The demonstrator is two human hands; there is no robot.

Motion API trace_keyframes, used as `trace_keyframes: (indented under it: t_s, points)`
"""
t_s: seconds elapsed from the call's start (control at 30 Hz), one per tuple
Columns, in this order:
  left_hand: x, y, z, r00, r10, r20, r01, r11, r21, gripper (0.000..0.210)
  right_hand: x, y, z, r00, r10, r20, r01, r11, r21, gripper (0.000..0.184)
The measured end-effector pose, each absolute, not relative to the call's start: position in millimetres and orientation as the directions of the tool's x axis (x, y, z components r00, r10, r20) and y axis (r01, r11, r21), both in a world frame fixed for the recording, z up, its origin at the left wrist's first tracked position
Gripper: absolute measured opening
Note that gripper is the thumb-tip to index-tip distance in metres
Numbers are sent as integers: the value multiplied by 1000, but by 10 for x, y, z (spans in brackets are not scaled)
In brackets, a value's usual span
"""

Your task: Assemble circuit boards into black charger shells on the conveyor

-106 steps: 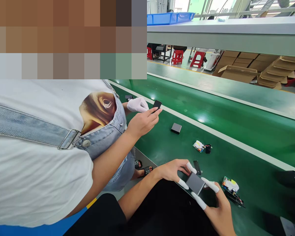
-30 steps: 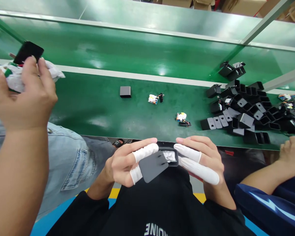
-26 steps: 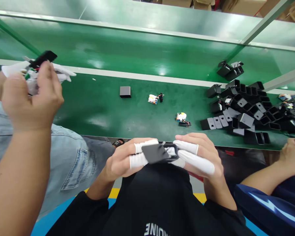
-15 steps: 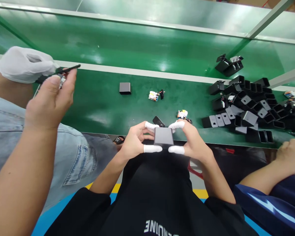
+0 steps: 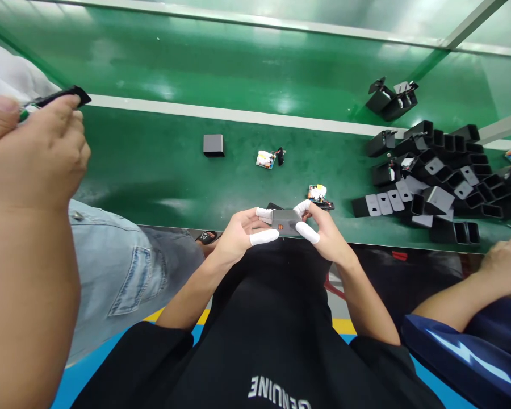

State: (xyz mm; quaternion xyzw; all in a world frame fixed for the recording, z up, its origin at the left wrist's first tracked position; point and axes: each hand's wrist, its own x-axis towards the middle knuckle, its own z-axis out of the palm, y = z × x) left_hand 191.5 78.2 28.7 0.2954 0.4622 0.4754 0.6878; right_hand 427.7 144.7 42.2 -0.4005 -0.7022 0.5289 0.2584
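A dark grey box-shaped casing (image 5: 286, 217) is held between my two hands over the table's front edge. Its near face shows a small opening with something orange inside. My left hand (image 5: 243, 234) grips the left side, white finger cots on thumb and finger. On the opposite side my right hand (image 5: 321, 232) pinches the casing, its thumb and finger also in white cots. Just behind it a black flat part is mostly hidden. Close to my right hand lies a small circuit board (image 5: 317, 193) with white and yellow components and a black piece attached.
Another circuit board (image 5: 266, 159) lies mid-table, with a grey casing (image 5: 213, 145) left of it. Many black casings (image 5: 443, 170) are heaped at the right. A co-worker's hands (image 5: 38, 136) hold a black part at left; another person's arm (image 5: 472, 295) rests at right.
The casing has tilted in my hands, so its near face with the opening now shows, and it has moved slightly away from me. The left co-worker's hands have shifted further left.
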Motion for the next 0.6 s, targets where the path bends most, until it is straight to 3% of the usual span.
trace_keyframes:
  t_s: [0.3,0.6]
  points:
    - [1947,777,293,117,946,-301,-350,323,879,54,4293,1460,372,-574,819,5,189,138,-972,44]
    - [1980,759,247,158,954,-253,-295,290,910,49,4199,1342,175,-509,859,-61,-4,-73,-997,57]
